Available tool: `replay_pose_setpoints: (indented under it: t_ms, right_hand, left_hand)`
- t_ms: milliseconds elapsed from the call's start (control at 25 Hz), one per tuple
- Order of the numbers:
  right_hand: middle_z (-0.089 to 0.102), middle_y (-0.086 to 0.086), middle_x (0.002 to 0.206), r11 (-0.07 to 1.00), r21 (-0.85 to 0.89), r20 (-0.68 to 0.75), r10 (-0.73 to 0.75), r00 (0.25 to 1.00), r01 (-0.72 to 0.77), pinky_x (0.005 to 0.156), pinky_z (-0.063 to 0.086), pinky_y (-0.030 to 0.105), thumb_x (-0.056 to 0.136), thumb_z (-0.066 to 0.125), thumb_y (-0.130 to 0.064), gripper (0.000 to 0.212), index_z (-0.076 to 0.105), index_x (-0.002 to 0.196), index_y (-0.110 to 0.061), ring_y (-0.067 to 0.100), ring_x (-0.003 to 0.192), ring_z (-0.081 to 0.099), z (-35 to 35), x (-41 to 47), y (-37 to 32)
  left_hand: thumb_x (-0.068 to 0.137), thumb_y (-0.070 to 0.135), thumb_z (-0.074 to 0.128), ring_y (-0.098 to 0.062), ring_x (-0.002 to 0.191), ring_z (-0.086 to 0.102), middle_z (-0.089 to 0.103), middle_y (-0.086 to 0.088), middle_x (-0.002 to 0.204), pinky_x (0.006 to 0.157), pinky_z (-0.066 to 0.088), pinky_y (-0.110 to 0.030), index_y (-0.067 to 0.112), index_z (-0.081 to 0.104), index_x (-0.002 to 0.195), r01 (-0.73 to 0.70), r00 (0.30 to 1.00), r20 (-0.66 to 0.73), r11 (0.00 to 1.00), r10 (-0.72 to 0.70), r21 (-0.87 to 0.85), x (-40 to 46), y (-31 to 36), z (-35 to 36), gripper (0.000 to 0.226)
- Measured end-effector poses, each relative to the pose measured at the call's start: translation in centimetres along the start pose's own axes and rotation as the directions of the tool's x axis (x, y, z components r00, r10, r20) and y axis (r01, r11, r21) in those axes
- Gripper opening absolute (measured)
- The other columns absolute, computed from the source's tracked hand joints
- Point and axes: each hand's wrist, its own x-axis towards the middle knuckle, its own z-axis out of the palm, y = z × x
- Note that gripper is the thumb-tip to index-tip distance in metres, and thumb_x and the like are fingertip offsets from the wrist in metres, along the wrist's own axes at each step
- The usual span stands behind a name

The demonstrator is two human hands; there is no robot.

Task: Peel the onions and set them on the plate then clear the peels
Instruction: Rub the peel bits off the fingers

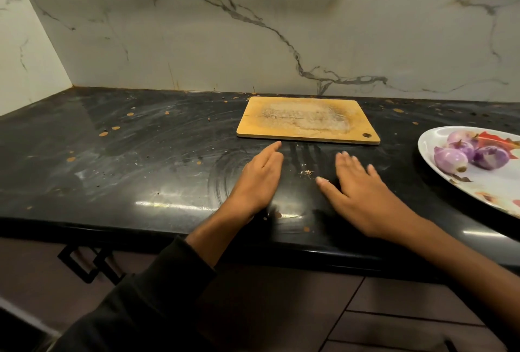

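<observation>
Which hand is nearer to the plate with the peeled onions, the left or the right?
The right hand is nearer; it lies flat on the counter, just left of the plate. The left hand is farther away, beyond the small peel scrap.

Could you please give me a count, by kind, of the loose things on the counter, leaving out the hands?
Peeled onions on the plate: 4
Plate: 1
Cutting board: 1
Small clump of peel scraps on the counter between the hands: 1
Total: 7
</observation>
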Motion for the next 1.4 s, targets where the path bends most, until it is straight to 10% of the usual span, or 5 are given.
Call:
replay_pose_setpoints:
  t_ms: [240,680,1080,1280,1400]
  right_hand:
    - [-0.002,0.012,0.168,1.000,0.011,0.011,0.008,1.000,-0.009,0.126,0.002,0.040,0.101,0.020,-0.064,0.086,-0.002,0.159,-0.004,0.024,0.156,-0.003,1.7,2.9,-3.1]
    - [0.061,-0.012,0.137,0.805,0.124,-0.076,-0.575,0.814,0.580,0.108,0.041,0.014,0.090,0.069,-0.003,0.044,0.067,0.128,-0.023,0.000,0.124,0.056,-1.7,3.2,2.7]
    - [0.073,-0.015,0.092,0.881,0.233,-0.233,-0.360,0.903,0.412,0.090,0.051,0.008,0.082,0.077,-0.002,0.042,0.073,0.117,-0.024,-0.009,0.087,0.068,-2.3,4.7,1.6]
    - [0.077,-0.010,0.098,0.846,0.502,-0.162,-0.113,0.980,0.181,0.090,0.057,0.023,0.092,0.067,-0.003,0.028,0.077,0.101,-0.027,-0.004,0.089,0.071,-3.0,3.8,1.5]
    - [0.068,-0.003,0.130,0.928,0.344,-0.150,-0.095,0.984,0.142,0.109,0.045,0.029,0.099,0.059,-0.010,0.034,0.065,0.130,-0.023,0.007,0.121,0.062,-3.0,2.0,2.6]
  left_hand:
    - [0.083,0.043,0.030,-0.007,0.141,0.037,0.043,0.006,0.153,0.120,0.026,-0.031,0.022,0.042,0.149,0.004,1.000,-0.015,0.999,-0.005,-0.052,0.0,0.0,0.7,0.070]
    - [0.103,0.020,0.031,-0.001,0.119,0.050,0.058,0.010,0.130,0.103,0.039,-0.025,0.022,0.053,0.138,-0.006,0.997,-0.079,0.992,-0.004,-0.127,0.0,-0.1,0.1,0.042]
    - [0.101,0.017,0.034,-0.004,0.119,0.054,0.063,0.008,0.122,0.101,0.041,-0.024,0.022,0.064,0.119,0.000,0.997,-0.078,0.969,-0.020,-0.247,-0.1,0.1,0.2,0.035]
    - [0.101,0.018,0.038,-0.004,0.117,0.056,0.065,0.008,0.120,0.093,0.042,-0.023,0.024,0.066,0.112,0.017,0.997,-0.073,0.961,-0.039,-0.277,0.0,0.2,0.6,0.031]
    - [0.100,0.017,0.039,-0.005,0.104,0.056,0.068,0.001,0.114,0.082,0.041,-0.020,0.025,0.066,0.109,0.038,0.995,-0.079,0.950,-0.066,-0.310,-0.1,0.5,0.8,0.029]
